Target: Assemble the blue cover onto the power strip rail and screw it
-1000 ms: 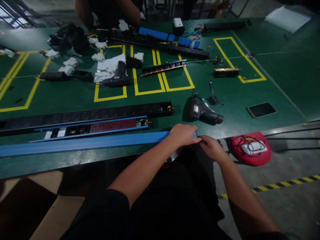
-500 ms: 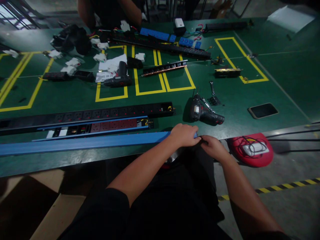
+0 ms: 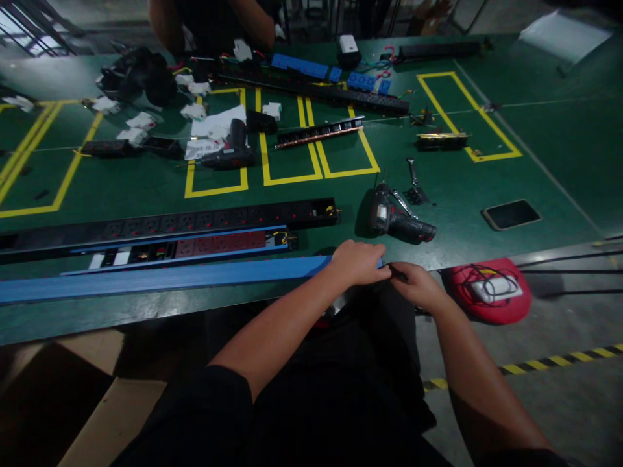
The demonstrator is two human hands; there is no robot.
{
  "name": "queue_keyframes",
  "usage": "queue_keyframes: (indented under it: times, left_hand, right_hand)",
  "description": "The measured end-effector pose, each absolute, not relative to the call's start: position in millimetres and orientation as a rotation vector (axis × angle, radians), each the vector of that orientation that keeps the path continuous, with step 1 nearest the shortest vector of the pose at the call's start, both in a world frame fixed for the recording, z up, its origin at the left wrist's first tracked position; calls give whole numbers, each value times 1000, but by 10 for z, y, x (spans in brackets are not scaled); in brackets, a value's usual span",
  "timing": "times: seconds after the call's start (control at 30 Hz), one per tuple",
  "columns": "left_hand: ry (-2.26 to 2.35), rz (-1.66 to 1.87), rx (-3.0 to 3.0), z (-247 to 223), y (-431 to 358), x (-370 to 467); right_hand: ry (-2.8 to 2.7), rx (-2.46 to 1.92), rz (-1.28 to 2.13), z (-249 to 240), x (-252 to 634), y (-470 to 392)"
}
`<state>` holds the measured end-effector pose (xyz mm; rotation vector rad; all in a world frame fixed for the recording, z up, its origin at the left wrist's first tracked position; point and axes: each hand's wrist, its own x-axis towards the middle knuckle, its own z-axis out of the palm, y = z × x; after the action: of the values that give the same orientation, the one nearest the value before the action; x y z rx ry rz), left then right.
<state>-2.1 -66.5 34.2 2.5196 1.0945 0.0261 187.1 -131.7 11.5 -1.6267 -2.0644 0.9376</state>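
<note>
Left hand (image 3: pixel 357 263), as I see it over my head feed, is curled over the right end of a long, straight blue bar (image 3: pixel 195 275), fingers bent and closed round it. Right hand (image 3: pixel 413 285) meets it at three o'clock, thumb and fingers drawn close together beside the bar's tip; something small and dark shows there, but I can't tell what it is or whether the fingers grip it.

The bar runs from the hands out to nine o'clock, along the near edge of the green tabletop (image 3: pixel 302 188). Just beyond it I have a blue-edged housing with dark red sockets (image 3: pixel 221 243), and past that a long black socket strip (image 3: pixel 219 222).

At one o'clock from the hands, a black cordless drill (image 3: pixel 402 220) lies on its side, with a silver metal wrench (image 3: pixel 412 170) farther out. A dark-screened phone (image 3: pixel 511 214) sits at two o'clock. Off the tabletop at three o'clock, a red round seat (image 3: pixel 516 301) carries a white device with black cable (image 3: pixel 494 288). Toward eleven o'clock, across the tabletop, I see another person's bare arms (image 3: pixel 256 24).
</note>
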Motion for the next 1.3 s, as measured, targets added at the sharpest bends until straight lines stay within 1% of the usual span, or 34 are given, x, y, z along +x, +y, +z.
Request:
queue_keyframes:
  times: [0.2,0.57,0.7,0.93,1.3]
  left_hand:
    - [1089,49,2541,353,-667,-21]
    - [1079,53,2535,331,-660,-20]
    - [1076,61,2530,325,-656,-21]
    - [1071,33,2534,332,-660,-25]
    - [1064,23,2532,343,-660,-20]
  right_hand:
    - [-1967,-1723,872,27,2026,-1291]
    - [-1711,-2046,539,57,2296,-1091]
    - [-1636,-2100,438,27,2365,-984]
    - [-1564,-2141,375,-62,2432,-875]
    - [-1465,-2232,275,4,2524,-720]
